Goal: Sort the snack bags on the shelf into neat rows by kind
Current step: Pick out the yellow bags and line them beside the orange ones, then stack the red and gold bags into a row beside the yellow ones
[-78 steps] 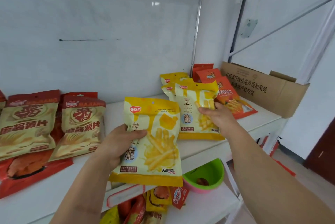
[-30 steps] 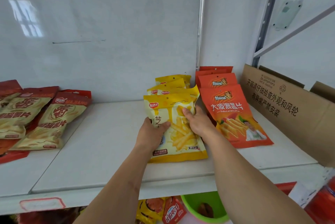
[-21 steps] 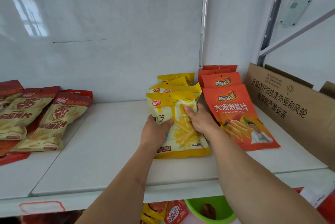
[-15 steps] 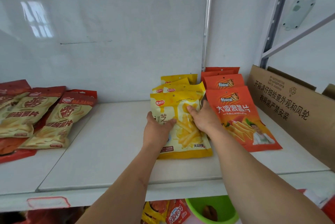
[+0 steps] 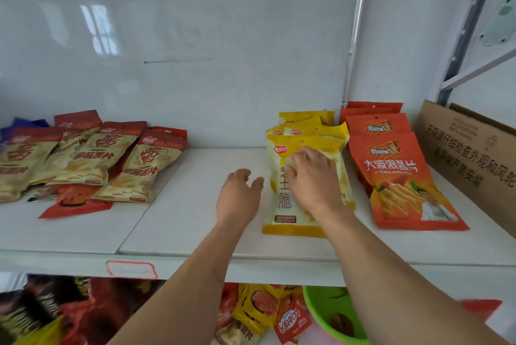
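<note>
The right hand (image 5: pixel 314 179) is resting flat with fingers spread on the front yellow snack bag (image 5: pixel 282 199) lying on the shelf (image 5: pixel 195 227), while the left hand (image 5: pixel 238 198) is hovering beside it, fingers loosely apart, gripping nothing.

A small shop or stockroom.
White metal shelf (image 5: pixel 195 235) held snack bags (image 5: pixel 396 177); a price-label holder (image 5: pixel 130 269) fronted it.

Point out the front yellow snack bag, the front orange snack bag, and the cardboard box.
front yellow snack bag (image 5: pixel 282 206): head view, lower left of its face.
front orange snack bag (image 5: pixel 396 177): head view, middle of its face.
cardboard box (image 5: pixel 469 154): head view, printed side wall.
</note>
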Demonstrator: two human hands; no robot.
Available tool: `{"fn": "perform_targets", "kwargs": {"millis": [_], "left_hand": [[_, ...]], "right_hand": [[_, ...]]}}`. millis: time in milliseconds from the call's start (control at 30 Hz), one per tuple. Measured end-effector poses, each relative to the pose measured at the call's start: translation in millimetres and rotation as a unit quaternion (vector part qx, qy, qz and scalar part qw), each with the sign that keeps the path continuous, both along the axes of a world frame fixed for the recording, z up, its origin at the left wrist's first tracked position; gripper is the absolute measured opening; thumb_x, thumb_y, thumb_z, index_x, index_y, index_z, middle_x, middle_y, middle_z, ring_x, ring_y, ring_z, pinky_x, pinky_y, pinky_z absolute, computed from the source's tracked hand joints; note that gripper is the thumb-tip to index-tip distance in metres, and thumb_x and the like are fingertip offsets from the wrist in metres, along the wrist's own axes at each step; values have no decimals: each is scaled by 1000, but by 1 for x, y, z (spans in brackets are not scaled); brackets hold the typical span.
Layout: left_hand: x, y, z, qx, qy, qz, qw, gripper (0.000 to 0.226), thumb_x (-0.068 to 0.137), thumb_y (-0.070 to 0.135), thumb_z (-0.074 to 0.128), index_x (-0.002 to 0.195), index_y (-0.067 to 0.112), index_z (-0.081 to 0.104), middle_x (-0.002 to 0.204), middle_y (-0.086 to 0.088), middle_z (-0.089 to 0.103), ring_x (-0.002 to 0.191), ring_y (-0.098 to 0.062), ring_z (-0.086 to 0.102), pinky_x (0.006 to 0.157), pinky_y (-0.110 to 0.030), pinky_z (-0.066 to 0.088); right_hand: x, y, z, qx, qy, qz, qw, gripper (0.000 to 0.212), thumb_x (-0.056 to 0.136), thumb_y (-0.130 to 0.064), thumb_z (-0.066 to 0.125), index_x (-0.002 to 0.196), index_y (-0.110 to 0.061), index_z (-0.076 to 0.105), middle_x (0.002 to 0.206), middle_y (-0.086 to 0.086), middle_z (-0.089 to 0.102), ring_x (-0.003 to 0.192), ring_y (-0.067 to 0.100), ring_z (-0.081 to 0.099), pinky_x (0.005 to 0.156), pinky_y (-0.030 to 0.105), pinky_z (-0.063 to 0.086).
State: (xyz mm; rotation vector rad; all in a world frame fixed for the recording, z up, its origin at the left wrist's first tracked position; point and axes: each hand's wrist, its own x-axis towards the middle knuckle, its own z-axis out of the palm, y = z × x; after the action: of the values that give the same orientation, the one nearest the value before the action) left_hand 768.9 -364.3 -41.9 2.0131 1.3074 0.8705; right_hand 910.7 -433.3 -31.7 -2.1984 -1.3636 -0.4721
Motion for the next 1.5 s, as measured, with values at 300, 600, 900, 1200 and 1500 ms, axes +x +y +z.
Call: {"fn": "perform_targets", "kwargs": {"millis": [300,600,900,1200,1500], "left_hand": [[-105,48,2,132,134,52,981,36,102,35,47,132,20,60,135,0,58,120,-22,56,89,-37,49],[-209,129,13,156,114,68,979,33,101,34,49,125,19,65,128,-1,62,119,-23,55,86,-34,45],[-275,218,17,118,102,117,981,50,98,38,48,142,15,48,151,-8,44,142,-31,30,114,-46,28],[-284,277,14,0,129,149,980,77,97,57,42,149,2,32,154,-19,37,140,-39,36,112,-53,35],[-279,294,23,-18,150,145,978,86,86,42,67,152,6,24,151,-21,39,135,-42,42,108,-53,39]], "right_hand": [[-94,63,-9,-51,-18,94,994,32,102,-32,46,127,-20,62,133,-1,58,123,25,52,101,38,34],[-205,149,-5,-109,124,111,980,41,104,-39,40,139,-20,51,137,4,57,124,25,54,97,36,44],[-258,219,-8,-33,380,40,923,62,99,-56,42,143,-12,44,135,9,61,123,28,57,97,36,45],[-253,252,-9,-40,441,-36,896,63,98,-63,36,121,-8,59,114,5,65,106,26,62,81,34,47],[-244,255,-10,3,527,22,849,23,93,-34,66,98,-12,69,101,7,74,90,26,72,88,42,58]]}}
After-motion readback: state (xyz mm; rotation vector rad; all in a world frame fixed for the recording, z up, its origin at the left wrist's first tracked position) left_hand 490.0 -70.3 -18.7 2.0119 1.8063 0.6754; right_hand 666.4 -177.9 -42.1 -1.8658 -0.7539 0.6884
